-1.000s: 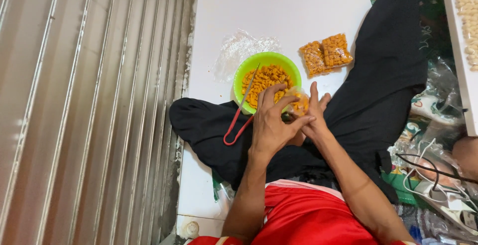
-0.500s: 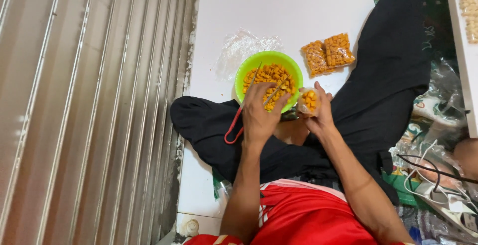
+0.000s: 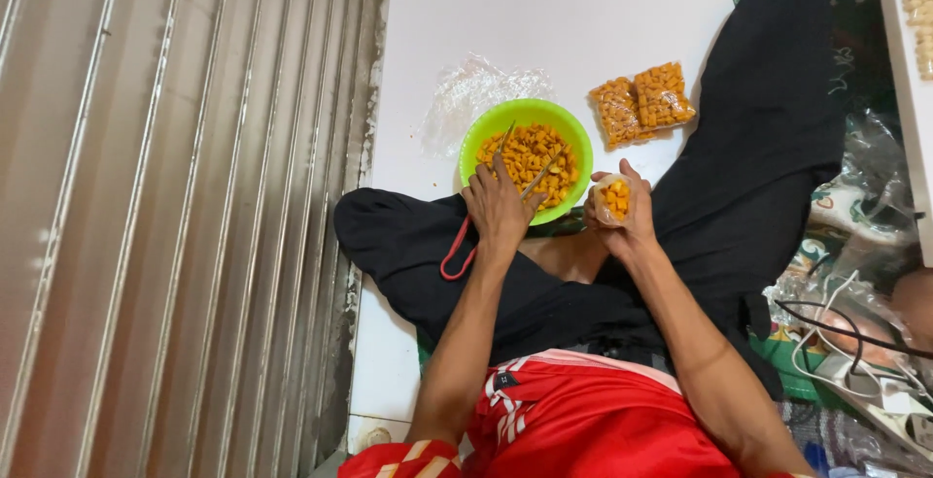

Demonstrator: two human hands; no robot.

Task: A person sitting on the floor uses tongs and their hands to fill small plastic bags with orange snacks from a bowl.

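On the white board [image 3: 583, 12], the small bag [image 3: 614, 198] stands seemingly upright in right hand [image 3: 622, 221].

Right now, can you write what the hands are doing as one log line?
left hand: in green bowl, scooping orange snacks | right hand: holding small bag | filled packets: on board

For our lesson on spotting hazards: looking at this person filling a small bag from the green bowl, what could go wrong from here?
1. The small clear bag is held open in the right hand beside the green bowl, not over it; snack pieces could drop onto the lap.
2. The left hand presses on the bowl's near rim; the bowl might tip.
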